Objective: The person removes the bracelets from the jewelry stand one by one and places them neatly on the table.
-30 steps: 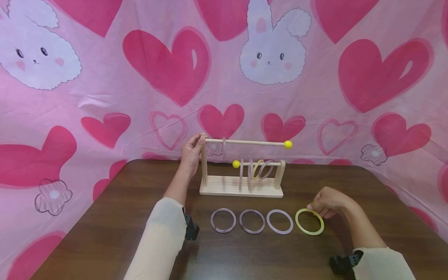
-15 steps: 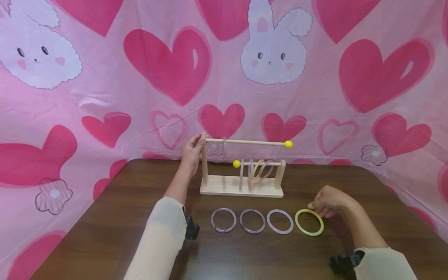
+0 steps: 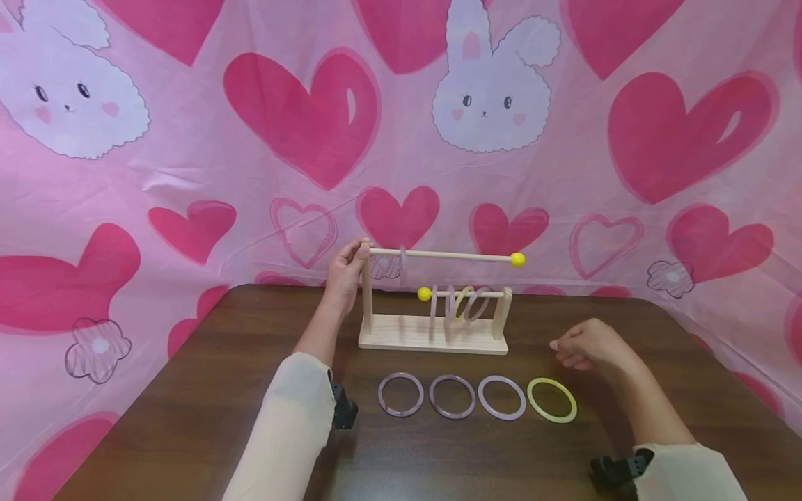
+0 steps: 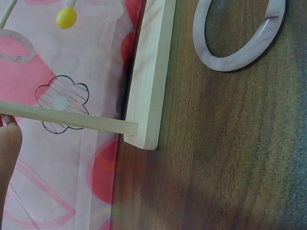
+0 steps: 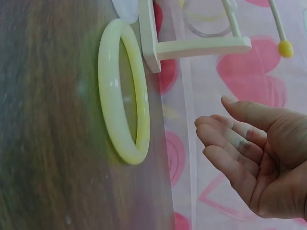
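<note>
My left hand (image 3: 342, 277) grips the top of the taller post (image 3: 367, 299) of a wooden bangle stand (image 3: 432, 342). One pale bangle (image 3: 404, 263) hangs near the left end of the stand's upper rod. Several bangles, one of them yellow, hang from the lower rod (image 3: 495, 293). My right hand (image 3: 592, 346) is held over the table with loosely bent fingers and nothing in them. Just below and left of it a yellow bangle (image 5: 110, 91) lies flat. In the right wrist view, a gap shows between the fingers and that bangle.
Left of the yellow bangle, two purple bangles (image 3: 400, 416) and a lilac one (image 3: 501, 418) lie in a row on the dark wooden table (image 3: 476, 459). Yellow balls (image 3: 517, 259) cap the rods. A pink printed cloth (image 3: 401, 160) hangs behind the table.
My right hand has let go of the yellow bangle and risen slightly away from it. The bangle now lies flat at the row's right end. My left hand stays on the post.
</note>
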Tool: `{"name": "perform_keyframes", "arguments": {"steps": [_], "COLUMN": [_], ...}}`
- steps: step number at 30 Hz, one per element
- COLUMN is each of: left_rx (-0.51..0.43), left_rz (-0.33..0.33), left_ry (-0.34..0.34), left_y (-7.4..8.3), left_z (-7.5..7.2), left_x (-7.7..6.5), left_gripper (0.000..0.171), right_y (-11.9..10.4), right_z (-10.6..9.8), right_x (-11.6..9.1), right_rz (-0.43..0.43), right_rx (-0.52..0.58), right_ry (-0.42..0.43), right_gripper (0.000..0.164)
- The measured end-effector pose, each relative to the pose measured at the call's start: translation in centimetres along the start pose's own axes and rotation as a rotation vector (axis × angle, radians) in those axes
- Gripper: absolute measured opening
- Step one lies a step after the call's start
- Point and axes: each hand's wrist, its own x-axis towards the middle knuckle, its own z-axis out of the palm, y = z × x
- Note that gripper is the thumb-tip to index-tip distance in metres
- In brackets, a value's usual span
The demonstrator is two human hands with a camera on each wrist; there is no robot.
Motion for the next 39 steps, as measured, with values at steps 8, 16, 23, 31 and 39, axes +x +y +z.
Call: {"name": "perform_keyframes", "arguments": {"steps": [8, 16, 23, 31, 39], "left_rx": [-0.007, -0.006, -0.006, -0.001, 0.012], "left_rz": [0.002, 0.016, 0.014, 0.023, 0.003], "left_ry": [-0.001, -0.011, -0.007, -0.002, -0.002], "left_y": [-0.2, -0.1, 0.0, 0.0, 0.1], "left_z": [0.0, 0.0, 0.0, 0.0, 0.0], "left_x": [0.1, 0.2, 0.1, 0.0, -0.1], "left_gripper": [0.017, 0.018, 0.017, 0.016, 0.015], "right_y": [-0.8, -2.3, -3.5, -4.8, -6.2], "right_z": [0.3, 0.7, 1.0, 1.8, 2.7], "right_x": [0.4, 0.4, 0.3, 0.5, 0.9], "right_rz": [-0.059, -0.113, -0.149, -0.138, -0.208], "right_rx": [0.022, 0.029, 0.045, 0.129, 0.118], "right_ry": [0.046, 0.091, 0.133, 0.201, 0.28], "right_gripper": [0.035, 0.037, 0.039, 0.037, 0.036]}}
